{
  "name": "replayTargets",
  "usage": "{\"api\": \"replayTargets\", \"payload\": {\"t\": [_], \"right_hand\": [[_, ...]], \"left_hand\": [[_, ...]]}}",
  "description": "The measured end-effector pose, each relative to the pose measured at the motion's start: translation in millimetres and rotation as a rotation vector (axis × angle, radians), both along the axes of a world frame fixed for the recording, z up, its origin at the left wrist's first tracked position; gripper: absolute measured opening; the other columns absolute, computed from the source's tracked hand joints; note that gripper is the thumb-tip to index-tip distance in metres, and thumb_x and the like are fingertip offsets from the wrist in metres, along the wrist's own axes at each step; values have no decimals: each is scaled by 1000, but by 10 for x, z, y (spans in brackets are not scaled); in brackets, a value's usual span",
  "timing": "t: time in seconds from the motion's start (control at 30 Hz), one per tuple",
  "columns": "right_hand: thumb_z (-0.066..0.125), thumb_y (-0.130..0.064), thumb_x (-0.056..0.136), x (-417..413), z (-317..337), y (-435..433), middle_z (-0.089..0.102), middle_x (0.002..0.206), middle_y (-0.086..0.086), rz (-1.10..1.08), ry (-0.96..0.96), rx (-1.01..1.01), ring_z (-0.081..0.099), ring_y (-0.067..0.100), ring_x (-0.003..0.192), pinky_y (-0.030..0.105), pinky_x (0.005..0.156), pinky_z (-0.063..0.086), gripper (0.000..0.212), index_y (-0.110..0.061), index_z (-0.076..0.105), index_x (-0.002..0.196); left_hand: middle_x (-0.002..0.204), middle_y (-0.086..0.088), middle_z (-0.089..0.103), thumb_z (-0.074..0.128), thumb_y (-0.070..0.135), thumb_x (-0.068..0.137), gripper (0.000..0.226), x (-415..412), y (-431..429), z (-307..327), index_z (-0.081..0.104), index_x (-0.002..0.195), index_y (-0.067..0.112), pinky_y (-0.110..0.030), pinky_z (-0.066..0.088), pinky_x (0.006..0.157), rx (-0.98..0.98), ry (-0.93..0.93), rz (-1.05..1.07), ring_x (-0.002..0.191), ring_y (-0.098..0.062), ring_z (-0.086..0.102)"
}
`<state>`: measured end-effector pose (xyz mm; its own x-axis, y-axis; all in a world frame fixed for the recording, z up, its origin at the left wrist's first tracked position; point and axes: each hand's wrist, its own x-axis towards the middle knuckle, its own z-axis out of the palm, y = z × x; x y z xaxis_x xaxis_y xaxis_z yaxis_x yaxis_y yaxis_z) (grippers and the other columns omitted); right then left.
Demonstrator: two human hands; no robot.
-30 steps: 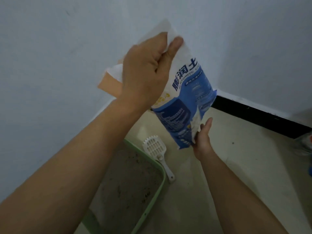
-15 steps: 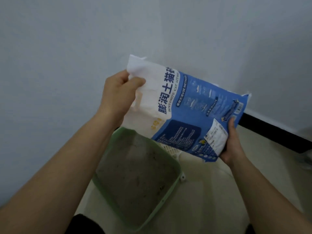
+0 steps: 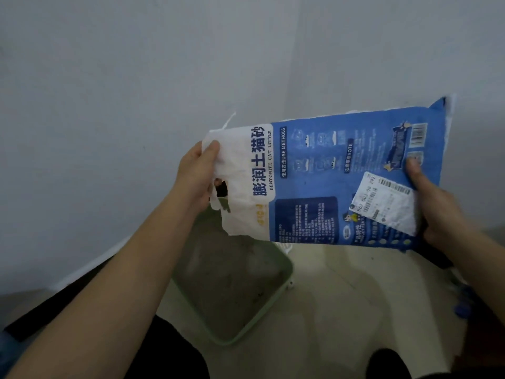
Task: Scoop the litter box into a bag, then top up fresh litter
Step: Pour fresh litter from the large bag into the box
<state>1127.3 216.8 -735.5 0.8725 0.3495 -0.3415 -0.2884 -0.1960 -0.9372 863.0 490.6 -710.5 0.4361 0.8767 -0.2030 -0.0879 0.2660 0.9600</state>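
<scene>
topping-up step in hand, judging by fresh litter poised over the box; seeing no grains falling yet.

holding litter bag (image 3: 328, 181) sideways between both grips, tilting it with the right-grip end higher. noting green litter box (image 3: 285, 269) on the floor directly below the left grip, carrying a thin grey layer with dark specks.

pinching the torn white mouth end with left hand (image 3: 196, 176), thumb on the front, fingers curled behind. clamping the blue bottom end with right hand (image 3: 434, 203), thumb pressing the front face, fingers hidden behind.

noting ragged torn opening (image 3: 221, 192) just beside the left grip, facing down toward the box. spotting white scoop (image 3: 284, 246) peeking from under the bag, between the grips, mostly hidden.

next move, judging: raising the right-grip end further, centring the mouth over the box, loosening the left pinch only enough for a slow stream; guarding against spill past the far rim.

reading, nearest the left grip: "膨润土猫砂", "bentonite cat litter". reading toward the right grip: "使用方法 use methods", "注意事项 note". noting white shipping label (image 3: 382, 203) just beside the right thumb, digits too blurred for reading. noting small barcode (image 3: 418, 134) above the right grip.
</scene>
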Motion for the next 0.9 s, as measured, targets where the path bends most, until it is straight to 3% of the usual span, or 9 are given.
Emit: {"api": "replayTargets", "payload": {"t": [0.1, 0.2, 0.3, 0.47, 0.57, 0.73, 0.9], "right_hand": [[85, -76, 41, -96, -122, 2, 77, 96, 5, -33, -8, -41, 75, 28, 83, 50, 83, 58, 94, -16, 69, 111], [85, -73, 47, -194, -236, 17, 76, 98, 7, -44, -24, -62, 74, 25, 83, 41, 76, 59, 90, -12, 69, 110], [83, -65, 58, -263, -308, 10, 74, 101, 9, -59, 7, -62, 73, 25, 85, 33, 67, 56, 82, -8, 66, 115], [88, -70, 46, -307, -306, 14, 76, 100, 8, -34, 32, -36, 75, 27, 84, 46, 80, 59, 94, -10, 66, 115], [86, -69, 50, -350, -172, 74, 76, 97, 7, 1, 15, -20, 75, 26, 81, 42, 75, 59, 89, -11, 66, 115], [84, -67, 54, -477, 26, 146, 75, 96, 7, 26, -38, -1, 74, 26, 83, 45, 80, 59, 80, -12, 66, 109], [81, -70, 53, -583, 68, 147, 74, 96, 6, 10, -108, -13, 73, 25, 83, 45, 82, 59, 72, -16, 66, 99]], "left_hand": [[108, -2, 72, 52, 24, 99, 20, -104, 21, -251, 65, 113, 19, -30, 57, 69, -27, 32, 26, 95, -19, 69], [109, 0, 72, 53, 25, 99, 20, -198, 8, -463, 67, 112, 19, -36, 56, 80, -25, 70, 41, 102, -21, 68], [106, 0, 72, 52, 24, 99, 16, -223, -30, -540, 68, 103, 21, -38, 56, 82, -27, 70, 36, 101, -22, 68], [111, -1, 70, 51, 25, 99, 20, -234, -3, -490, 65, 113, 19, -43, 56, 86, -39, 67, 42, 103, -23, 67], [112, -1, 70, 49, 23, 99, 20, -279, 56, -370, 64, 112, 22, -48, 55, 89, -78, 53, 44, 103, -24, 66], [111, -4, 68, 46, 19, 98, 23, -339, 102, -157, 60, 116, 21, -34, 55, 64, -138, -18, 54, 97, -24, 66], [116, -3, 66, 52, 29, 98, 27, -366, 174, -226, 57, 124, 21, -44, 57, 83, -118, 18, 56, 101, -24, 66]]}}
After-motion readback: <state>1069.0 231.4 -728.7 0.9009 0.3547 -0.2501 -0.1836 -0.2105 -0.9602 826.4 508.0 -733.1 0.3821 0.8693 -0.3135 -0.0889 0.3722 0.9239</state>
